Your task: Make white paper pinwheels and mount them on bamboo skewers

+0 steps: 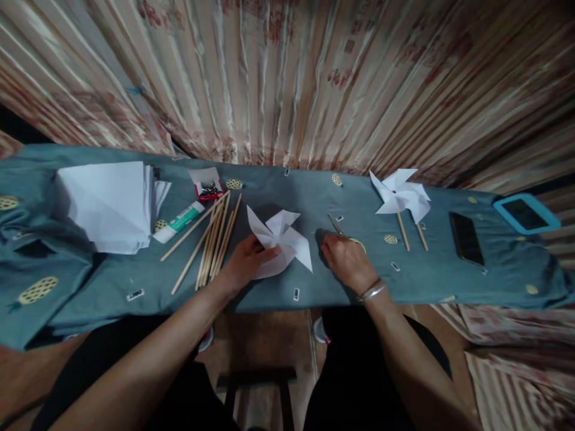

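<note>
My left hand [246,261] pinches a white paper pinwheel head [287,239] at its lower left blade, thumb on top. The blades are folded in toward the middle, and no stick shows on it. To the right, my right hand [348,257] is closed low over the cloth, fingers curled under. What it holds, if anything, is hidden. Just behind that hand lie scissors [336,225], blades pointing away to the upper left, with part of a yellow handle showing beside the knuckles. I cannot tell whether the hand touches them.
Several wooden sticks [218,239] lie left of my left hand, near a glue stick [179,221], a red box of metal pins [209,188] and a paper stack [108,206]. At right are two pinwheels on sticks [399,194], a phone [466,237] and a blue-framed tablet [526,214].
</note>
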Motion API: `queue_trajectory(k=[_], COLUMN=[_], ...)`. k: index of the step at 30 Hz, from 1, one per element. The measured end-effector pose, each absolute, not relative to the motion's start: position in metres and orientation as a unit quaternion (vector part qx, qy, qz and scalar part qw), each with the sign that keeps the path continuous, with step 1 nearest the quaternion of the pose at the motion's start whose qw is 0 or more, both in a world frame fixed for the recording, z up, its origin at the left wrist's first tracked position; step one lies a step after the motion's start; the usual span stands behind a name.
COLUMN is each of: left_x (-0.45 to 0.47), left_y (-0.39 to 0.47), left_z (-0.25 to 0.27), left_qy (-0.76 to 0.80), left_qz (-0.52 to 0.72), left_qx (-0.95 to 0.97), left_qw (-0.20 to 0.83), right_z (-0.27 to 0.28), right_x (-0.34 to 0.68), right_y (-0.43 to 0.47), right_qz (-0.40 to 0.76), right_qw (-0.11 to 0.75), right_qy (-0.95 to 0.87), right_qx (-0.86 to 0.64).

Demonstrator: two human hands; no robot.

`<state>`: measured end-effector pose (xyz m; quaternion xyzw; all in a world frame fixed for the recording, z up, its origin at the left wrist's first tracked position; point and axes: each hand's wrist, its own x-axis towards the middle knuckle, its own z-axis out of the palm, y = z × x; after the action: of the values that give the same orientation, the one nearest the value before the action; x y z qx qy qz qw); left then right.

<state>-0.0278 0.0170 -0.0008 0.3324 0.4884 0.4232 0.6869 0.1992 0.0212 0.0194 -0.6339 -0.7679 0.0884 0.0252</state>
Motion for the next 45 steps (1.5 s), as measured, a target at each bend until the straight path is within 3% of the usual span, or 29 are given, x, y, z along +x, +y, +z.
queue_trajectory(k=[3,9,12,22,37,45], left_x=[-0.030,-0.028,-0.025,-0.025,-0.017,-0.017], left_y=[0.027,0.042,0.043,0.036,0.028,0.025], left_z=[0.000,0.000,-0.004,-0.011,-0.007,-0.007], left_qy=[0.502,0.535,0.549,0.565,0.510,0.523], left_qz=[0.408,0.389,0.396,0.411,0.461,0.461], left_qx=[0.389,0.472,0.478,0.441,0.337,0.382], left_qw=[0.656,0.582,0.560,0.564,0.643,0.607], right_z=[0.017,0.005,0.000,-0.006,-0.006,-0.001], right_x=[0.201,0.234,0.237,0.230,0.225,0.223], right_y=[0.018,0.017,0.018,0.017,0.010,0.009], right_qz=[0.088,0.227,0.255,0.220,0.119,0.211], right_qw=[0.037,0.206,0.241,0.256,0.205,0.258], right_qy=[-0.780,-0.745,-0.739,-0.770,-0.820,-0.727], right_qx=[-0.619,-0.592,-0.575,-0.542,-0.521,-0.601])
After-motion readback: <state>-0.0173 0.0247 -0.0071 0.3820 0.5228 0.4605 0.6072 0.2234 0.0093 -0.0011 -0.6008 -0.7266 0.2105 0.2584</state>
